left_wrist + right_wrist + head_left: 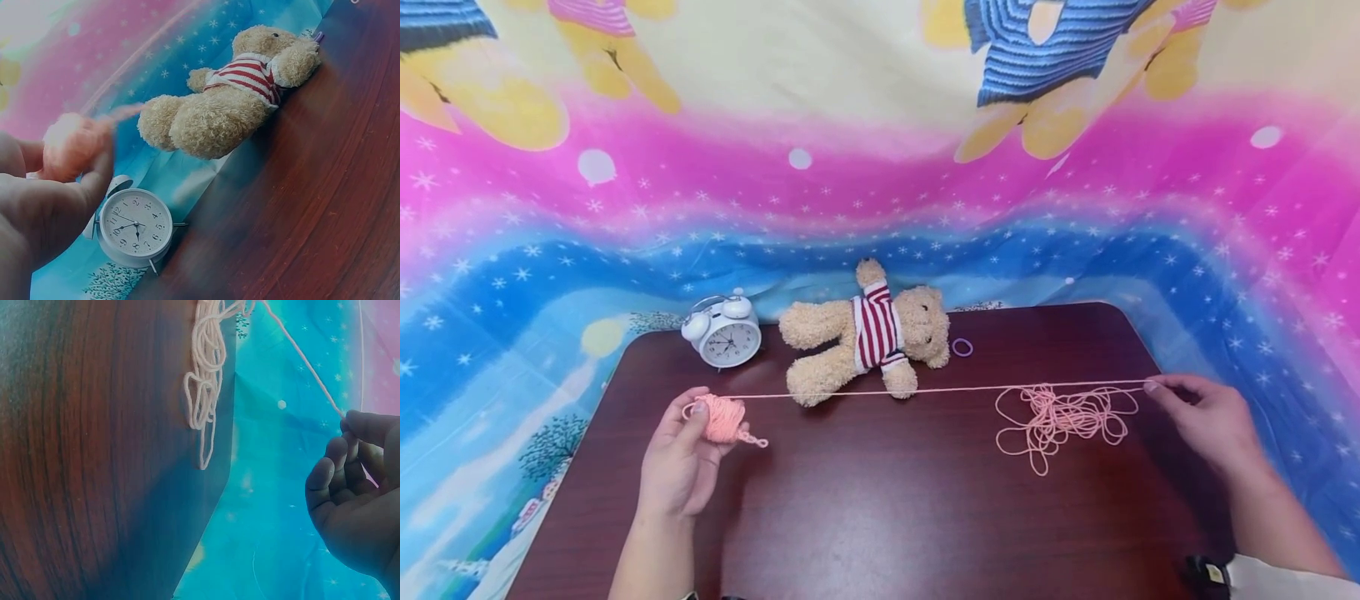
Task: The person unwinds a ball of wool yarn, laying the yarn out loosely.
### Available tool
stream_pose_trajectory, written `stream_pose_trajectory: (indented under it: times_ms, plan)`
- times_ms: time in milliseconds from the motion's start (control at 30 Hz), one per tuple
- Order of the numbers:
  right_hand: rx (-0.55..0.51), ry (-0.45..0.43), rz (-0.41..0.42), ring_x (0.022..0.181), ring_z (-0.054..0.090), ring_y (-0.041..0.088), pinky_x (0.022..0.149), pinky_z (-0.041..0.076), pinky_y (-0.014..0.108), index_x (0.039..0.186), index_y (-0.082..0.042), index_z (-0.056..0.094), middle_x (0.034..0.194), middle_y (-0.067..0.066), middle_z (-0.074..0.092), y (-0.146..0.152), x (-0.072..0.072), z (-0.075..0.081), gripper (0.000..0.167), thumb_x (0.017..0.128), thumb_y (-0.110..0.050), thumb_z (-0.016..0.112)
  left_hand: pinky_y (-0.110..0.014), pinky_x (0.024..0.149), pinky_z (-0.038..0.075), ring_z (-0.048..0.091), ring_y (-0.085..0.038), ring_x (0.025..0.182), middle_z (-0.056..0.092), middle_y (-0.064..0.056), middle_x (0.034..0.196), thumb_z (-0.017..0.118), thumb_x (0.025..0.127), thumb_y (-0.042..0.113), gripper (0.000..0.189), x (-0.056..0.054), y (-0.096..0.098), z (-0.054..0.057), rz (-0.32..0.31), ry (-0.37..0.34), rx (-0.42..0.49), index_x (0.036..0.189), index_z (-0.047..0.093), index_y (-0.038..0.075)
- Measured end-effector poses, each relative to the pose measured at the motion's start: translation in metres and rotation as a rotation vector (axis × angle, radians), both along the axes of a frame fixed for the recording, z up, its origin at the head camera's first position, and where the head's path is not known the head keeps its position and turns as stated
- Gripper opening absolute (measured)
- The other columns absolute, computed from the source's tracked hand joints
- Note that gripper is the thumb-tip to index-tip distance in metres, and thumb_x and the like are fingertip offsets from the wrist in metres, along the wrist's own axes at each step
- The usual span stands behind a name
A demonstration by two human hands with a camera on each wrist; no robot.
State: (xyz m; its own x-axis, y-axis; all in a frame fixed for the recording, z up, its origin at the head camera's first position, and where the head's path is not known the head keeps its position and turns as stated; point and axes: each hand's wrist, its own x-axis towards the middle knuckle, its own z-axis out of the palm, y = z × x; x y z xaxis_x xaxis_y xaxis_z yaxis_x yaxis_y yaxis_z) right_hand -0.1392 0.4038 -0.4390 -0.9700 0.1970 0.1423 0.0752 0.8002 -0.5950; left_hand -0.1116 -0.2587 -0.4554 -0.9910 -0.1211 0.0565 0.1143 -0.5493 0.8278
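My left hand (679, 467) grips a small wound bundle of pink yarn (724, 418), a short twisted tail with a loop hanging from it. From that bundle a taut yarn strand (835, 394) runs across to my right hand (1213, 421), which pinches it between thumb and forefinger. In the right wrist view the other fingers (322, 475) are curled in, and the strand leads off from the pinch both ways. A loose tangle of the same yarn (1071, 417) lies on the table just left of my right hand.
A teddy bear (876, 333) in a striped shirt lies on its back behind the strand. Left of it stands a white alarm clock (728, 337). A purple ring (962, 347) lies by the bear's head. Printed cloth (880, 192) surrounds the dark wooden table (880, 517).
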Motion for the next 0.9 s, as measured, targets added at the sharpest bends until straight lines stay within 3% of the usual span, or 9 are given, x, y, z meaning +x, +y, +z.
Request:
stream_pose_trajectory:
  times_ms: [133,300,400,500,600,667,800,900]
  plan:
    - [0.002,-0.01,-0.001,0.083,0.047,-0.009,0.062,0.042,0.025,0.119,-0.008,0.075,0.121,0.027,0.07,-0.002,-0.001,0.0,0.042,0.099,-0.045,0.068,-0.026,0.072,0.06,0.072,-0.017,0.091,0.062,-0.007,0.114,0.052,0.109,0.012,0.027,0.001,0.0,0.001,0.012,-0.043,-0.066,0.136,0.049,0.012]
    - [0.003,0.002,0.001,0.084,0.046,-0.011,0.063,0.042,0.024,0.118,-0.008,0.075,0.117,0.024,0.072,0.0,-0.002,0.0,0.041,0.098,-0.044,0.07,-0.022,0.081,0.059,0.071,-0.012,0.098,0.061,-0.003,0.122,0.056,0.105,0.002,0.043,0.001,-0.003,0.003,0.044,-0.087,-0.144,0.144,0.038,0.01]
    - [0.005,0.013,-0.012,0.083,0.045,-0.015,0.063,0.043,0.023,0.117,-0.008,0.076,0.102,0.004,0.076,0.004,-0.003,-0.001,0.041,0.098,-0.044,0.071,-0.02,0.076,0.058,0.071,-0.011,0.098,0.062,-0.003,0.123,0.059,0.102,-0.004,0.05,0.002,-0.006,0.005,0.069,-0.116,-0.138,0.144,0.035,0.01]
    - [-0.002,0.001,-0.034,0.084,0.044,-0.017,0.065,0.043,0.024,0.118,-0.008,0.075,0.091,-0.023,0.065,0.01,-0.004,-0.001,0.043,0.097,-0.045,0.071,-0.02,0.062,0.055,0.072,-0.011,0.093,0.065,-0.001,0.12,0.061,0.1,-0.006,0.05,0.002,-0.01,0.006,0.1,-0.147,-0.124,0.141,0.037,0.01]
    - [-0.026,-0.026,-0.056,0.084,0.045,-0.015,0.066,0.043,0.024,0.121,-0.007,0.074,0.086,-0.032,0.058,0.015,-0.005,-0.002,0.046,0.098,-0.047,0.07,-0.021,0.053,0.05,0.071,-0.009,0.084,0.069,0.0,0.112,0.063,0.101,-0.003,0.043,0.003,-0.014,0.006,0.133,-0.171,-0.145,0.136,0.042,0.009]
    - [-0.056,-0.046,-0.073,0.081,0.047,-0.012,0.066,0.043,0.024,0.123,-0.007,0.073,0.083,-0.029,0.062,0.017,-0.006,-0.003,0.048,0.098,-0.048,0.069,-0.02,0.055,0.051,0.069,-0.008,0.084,0.071,0.001,0.11,0.063,0.101,0.0,0.037,0.004,-0.017,0.006,0.147,-0.18,-0.158,0.133,0.046,0.008]
    - [-0.095,-0.062,-0.106,0.076,0.051,-0.01,0.065,0.044,0.023,0.123,-0.008,0.072,0.078,-0.019,0.07,0.021,-0.006,-0.004,0.049,0.098,-0.049,0.068,-0.019,0.075,0.055,0.068,-0.007,0.091,0.072,0.002,0.11,0.063,0.103,0.009,0.027,0.007,-0.021,0.003,0.174,-0.182,-0.152,0.129,0.059,0.01]
    - [-0.096,-0.061,-0.125,0.078,0.049,-0.011,0.065,0.044,0.022,0.123,-0.009,0.073,0.078,-0.026,0.066,0.022,-0.006,-0.004,0.049,0.098,-0.051,0.067,-0.022,0.079,0.055,0.068,-0.007,0.09,0.071,0.002,0.112,0.061,0.104,0.015,0.025,0.008,-0.024,0.002,0.175,-0.181,-0.14,0.129,0.065,0.017]
